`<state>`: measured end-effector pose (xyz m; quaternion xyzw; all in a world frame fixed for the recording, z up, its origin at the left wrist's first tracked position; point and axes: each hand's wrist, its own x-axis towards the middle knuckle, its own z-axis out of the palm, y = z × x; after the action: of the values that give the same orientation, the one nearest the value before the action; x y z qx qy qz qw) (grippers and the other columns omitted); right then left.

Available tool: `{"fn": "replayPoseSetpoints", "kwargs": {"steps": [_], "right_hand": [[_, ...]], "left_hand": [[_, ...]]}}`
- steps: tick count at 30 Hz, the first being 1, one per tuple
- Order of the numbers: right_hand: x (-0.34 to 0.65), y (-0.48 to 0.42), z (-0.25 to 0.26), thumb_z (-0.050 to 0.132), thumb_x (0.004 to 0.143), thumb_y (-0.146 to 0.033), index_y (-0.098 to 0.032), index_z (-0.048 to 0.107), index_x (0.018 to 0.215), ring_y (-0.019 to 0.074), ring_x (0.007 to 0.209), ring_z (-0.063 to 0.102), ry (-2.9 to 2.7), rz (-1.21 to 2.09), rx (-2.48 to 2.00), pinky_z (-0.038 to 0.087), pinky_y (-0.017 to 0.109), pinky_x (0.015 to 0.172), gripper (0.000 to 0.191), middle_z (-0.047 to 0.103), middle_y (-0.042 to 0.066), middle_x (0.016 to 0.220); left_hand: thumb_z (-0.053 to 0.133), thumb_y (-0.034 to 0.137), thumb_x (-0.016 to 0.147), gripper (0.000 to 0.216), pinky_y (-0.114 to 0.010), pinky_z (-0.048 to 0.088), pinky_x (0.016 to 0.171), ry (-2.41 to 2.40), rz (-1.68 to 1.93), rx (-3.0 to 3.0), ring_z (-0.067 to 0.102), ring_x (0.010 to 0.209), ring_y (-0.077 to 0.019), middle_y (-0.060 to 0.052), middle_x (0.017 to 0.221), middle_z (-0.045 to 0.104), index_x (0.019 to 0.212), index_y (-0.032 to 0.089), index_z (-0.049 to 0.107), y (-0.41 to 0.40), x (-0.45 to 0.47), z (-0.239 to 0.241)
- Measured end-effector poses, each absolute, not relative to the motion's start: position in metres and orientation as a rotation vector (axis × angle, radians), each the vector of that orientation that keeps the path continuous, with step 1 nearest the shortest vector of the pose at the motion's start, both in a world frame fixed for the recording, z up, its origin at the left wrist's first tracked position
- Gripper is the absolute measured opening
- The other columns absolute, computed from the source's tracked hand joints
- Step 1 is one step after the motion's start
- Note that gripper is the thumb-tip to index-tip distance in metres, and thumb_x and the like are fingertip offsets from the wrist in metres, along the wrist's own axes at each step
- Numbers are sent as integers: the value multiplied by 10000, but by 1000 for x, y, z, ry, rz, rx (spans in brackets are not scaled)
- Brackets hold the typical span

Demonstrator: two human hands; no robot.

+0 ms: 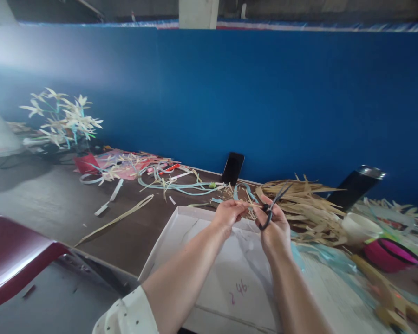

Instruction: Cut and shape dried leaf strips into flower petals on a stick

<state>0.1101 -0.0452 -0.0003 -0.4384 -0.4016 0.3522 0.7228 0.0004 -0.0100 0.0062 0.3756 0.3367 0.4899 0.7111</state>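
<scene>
My left hand (230, 215) is closed in a pinch on a thin straw-coloured strip (252, 205), which runs across toward my right hand. A pair of black-handled scissors (267, 218) sits in my right hand (277, 232), its blades pointing up and to the right. Whether the right fingers also touch the strip, I cannot tell. Both hands are above the far edge of a shallow white box lid (209, 278) with pink handwritten digits. Just beyond them lie small straw-coloured scraps (228, 191).
Dried leaf strips (299, 204) heap up at the right, beside a white bowl (360, 227), a dark flask (355, 188) and a yellow glue gun (379, 287). A phone (233, 168) leans against the blue partition (209, 102). Pale blue cords (181, 186) and star-shaped flowers (69, 116) are left.
</scene>
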Motion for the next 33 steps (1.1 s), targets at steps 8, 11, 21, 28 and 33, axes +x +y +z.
{"fn": "replayPoseSetpoints", "kwargs": {"steps": [8, 11, 21, 28, 33], "right_hand": [[109, -47, 0, 763, 571, -280, -228, 598, 1078, 64, 494, 415, -892, 873, -992, 305, 201, 432, 536, 605, -10, 761], [109, -46, -1, 756, 585, -287, -235, 604, 1063, 61, 495, 410, -869, 861, -973, 290, 194, 431, 504, 580, -28, 721], [113, -44, -3, 736, 624, -303, -227, 607, 1035, 68, 491, 423, -842, 816, -974, 300, 194, 435, 438, 520, -48, 641], [113, -45, -1, 743, 609, -315, -227, 601, 1018, 67, 485, 437, -777, 739, -1024, 321, 202, 455, 442, 566, -41, 685], [111, -44, -1, 744, 606, -303, -231, 604, 1004, 67, 490, 447, -789, 722, -996, 337, 205, 473, 428, 562, -49, 662]], "left_hand": [[659, 332, 615, 215, -210, 324, 534, 844, 1285, 1027, 442, 511, -69, -1, 579, 562, 675, 128, 633, -2, -2, 3], [647, 325, 628, 202, -211, 340, 547, 889, 1289, 1096, 461, 526, -78, -3, 597, 578, 700, 137, 644, -3, -3, 4], [655, 336, 630, 210, -212, 357, 577, 944, 1255, 1204, 492, 584, -97, -20, 638, 603, 691, 135, 647, -8, -3, 10], [713, 390, 568, 337, -198, 309, 513, 773, 1131, 984, 433, 524, -63, -27, 634, 587, 754, 115, 660, -10, 3, 4], [744, 359, 533, 351, -183, 296, 506, 675, 1092, 840, 424, 532, -46, -15, 644, 562, 761, 110, 648, -15, 9, 0]]}}
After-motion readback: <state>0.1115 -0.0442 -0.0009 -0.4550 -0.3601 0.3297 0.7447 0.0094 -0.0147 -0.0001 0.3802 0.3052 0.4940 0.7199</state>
